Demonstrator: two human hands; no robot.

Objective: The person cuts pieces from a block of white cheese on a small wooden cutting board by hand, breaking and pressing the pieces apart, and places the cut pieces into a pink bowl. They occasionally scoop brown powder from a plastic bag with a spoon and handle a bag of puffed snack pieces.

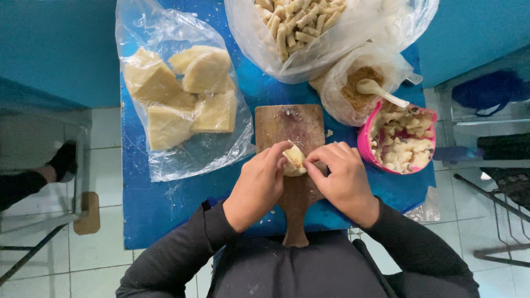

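Hands [301,176] curled together — pinching dough piece [293,159].

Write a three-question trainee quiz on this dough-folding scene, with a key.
1. True or false: both hands pinch the small piece of dough over the wooden board.
2. What lies in the pink bowl? A. pale filling chunks B. whole eggs C. green leaves
3. Fill in: the clear bag by the left hand holds pale ____ of dough.

Key:
1. True; the right hand and the left meet on it.
2. A.
3. Blocks.
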